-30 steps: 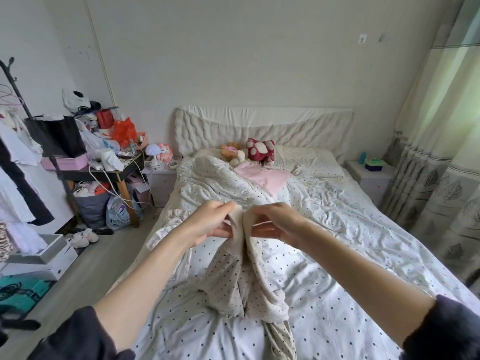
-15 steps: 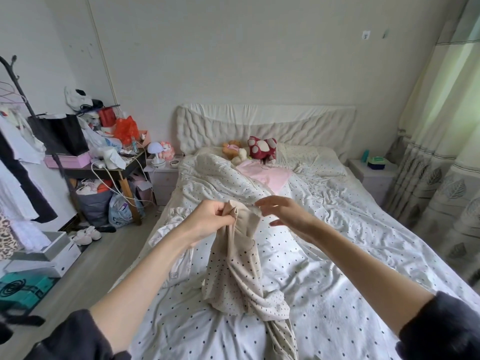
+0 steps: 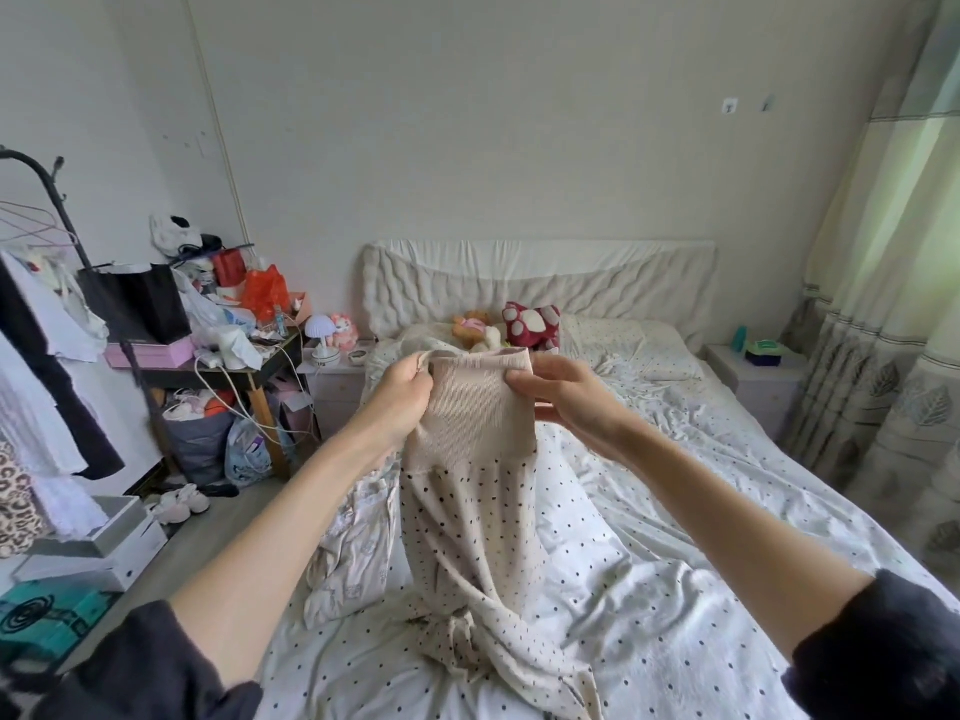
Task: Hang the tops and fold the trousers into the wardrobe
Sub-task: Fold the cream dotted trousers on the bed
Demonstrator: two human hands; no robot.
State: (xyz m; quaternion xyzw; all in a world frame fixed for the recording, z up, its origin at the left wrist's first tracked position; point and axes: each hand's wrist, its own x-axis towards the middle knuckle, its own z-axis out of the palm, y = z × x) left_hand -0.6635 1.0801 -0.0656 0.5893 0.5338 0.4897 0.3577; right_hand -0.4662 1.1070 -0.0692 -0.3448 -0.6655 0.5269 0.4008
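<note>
bed point(image 3: 701, 511): dotted sheet | both grips clasp trousers point(image 3: 470, 491) waistband: left hand point(image 3: 400, 394), right hand point(image 3: 566, 394)

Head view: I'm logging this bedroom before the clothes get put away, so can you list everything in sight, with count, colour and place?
Dotted trousers: one, beige with dark dots and a plain ribbed waistband, held up over the bed.
Pale garment: one, cream, crumpled on the bed left of the trousers.
Bed: one, white dotted sheets, centre.
Headboard: one, cream, against the far wall.
Plush toys: several, red, tan and white, at the pillows.
Nightstands: two, pale, either side of the bed.
Cluttered desk: one, dark, left.
Clothes rack: one, black, far left, with hanging clothes.
Curtains: pale with leaf print, right.
Left hand: grips the waistband's left edge.
Right hand: pinches its right edge.
</note>
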